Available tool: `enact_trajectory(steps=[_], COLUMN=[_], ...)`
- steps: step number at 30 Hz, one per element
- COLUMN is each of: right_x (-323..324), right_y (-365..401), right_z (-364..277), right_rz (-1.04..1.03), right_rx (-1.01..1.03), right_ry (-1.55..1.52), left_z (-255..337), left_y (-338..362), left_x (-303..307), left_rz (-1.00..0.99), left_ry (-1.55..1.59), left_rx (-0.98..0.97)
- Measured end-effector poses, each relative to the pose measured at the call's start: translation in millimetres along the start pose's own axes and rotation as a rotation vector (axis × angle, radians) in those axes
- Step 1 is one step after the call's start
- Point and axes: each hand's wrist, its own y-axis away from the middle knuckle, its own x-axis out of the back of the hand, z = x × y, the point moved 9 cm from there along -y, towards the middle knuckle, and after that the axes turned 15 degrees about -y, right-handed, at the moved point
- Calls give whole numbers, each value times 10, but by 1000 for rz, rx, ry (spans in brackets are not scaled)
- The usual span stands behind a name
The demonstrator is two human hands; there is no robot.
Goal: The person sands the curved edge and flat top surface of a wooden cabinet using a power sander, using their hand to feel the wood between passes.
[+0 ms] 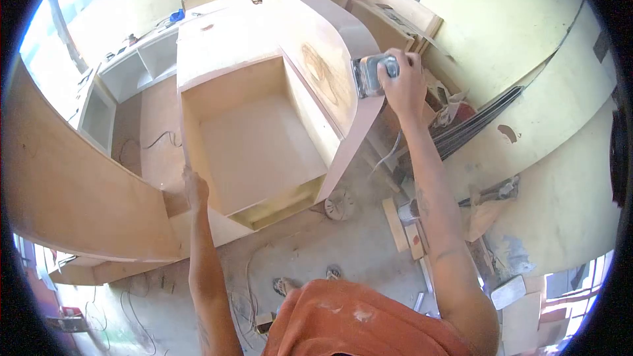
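A power sander (368, 76) is gripped in my right hand (404, 86), its flat pad against the curved outer side panel (361, 39) of a wooden cabinet. Its cord (393, 151) hangs down below my wrist. My left hand (196, 189) is closed over the near left edge of the cabinet's open box section (264, 138). Beside the sander, a brown patch (319, 74) marks the pale top surface.
Boards and wooden frames (395, 16) lean at the upper right, beside large pale panels (501, 20). A curved wooden panel (79, 191) fills the left side. On the dusty floor (369, 250) lie cords, wood offcuts (395, 224) and a round disc-like thing (339, 205).
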Motion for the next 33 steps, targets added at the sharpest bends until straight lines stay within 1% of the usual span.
enact_trajectory(steps=[1, 3, 5, 6, 8, 9, 11, 12, 14, 15, 17, 19, 20, 22, 24, 26, 27, 28, 29, 30, 32, 33], right_x=[1, -143, -351, -415, -686, -762, -932, -963, -945, -877, -659, -468, -392, -263, -281, -350, -418, -511, -624, -778, -850, -838], right_y=[-126, -559, -976, -1166, -1436, -1562, -1683, -1671, -1676, -1614, -1267, -907, -760, -567, -722, -932, -1092, -1232, -1385, -1539, -1598, -1586], right_z=[-35, -7, -1, -32, -72, -77, -58, -25, -10, -28, -165, -214, -264, -197, -176, -180, -251, -272, -209, -93, -23, -31], right_rz=[4, -93, -171, -171, -339, -336, -408, -408, -353, -348, -306, -153, -149, -170, -163, -165, -214, -263, -266, -298, -325, -326], right_rx=[6, -91, -102, -98, -110, -110, -140, -143, -91, -92, -57, 87, 87, -104, -84, -73, -70, -67, -71, -100, -134, -143], right_ry=[1, 64, 173, 173, 213, 211, 211, 211, 207, 210, 139, 51, 52, 73, 113, 144, 158, 172, 170, 196, 216, 203], left_z=[-16, -18, -25, -38, -24, -22, -30, -54, 6, 65, 69, 0, -47, -82, -85, -130, -182, -183, -159, -146, -218, -158], left_y=[4, -22, 2, 2, -6, -17, -7, 0, -33, -23, 41, 21, 3, -25, -35, -8, -32, -19, 33, 30, -83, -88], left_x=[-19, -28, -15, -24, -53, -55, -34, -57, -77, -13, 128, -16, -69, -161, -297, -317, -417, -407, -351, -299, -384, -244], left_rz=[-15, -25, -24, -23, -20, -17, 30, 30, 42, 44, -20, 23, 61, 45, 24, 163, 160, 300, 443, 445, 63, 66], left_ry=[6, 16, 8, 11, -69, -70, -69, -71, -76, -73, 42, 40, 35, 11, -11, -29, -34, -108, -181, -184, -105, -113], left_rx=[14, 34, 68, 70, 12, 12, 17, 15, -88, -93, 19, 0, -17, -44, -68, -112, -112, -159, -209, -212, -64, -68])
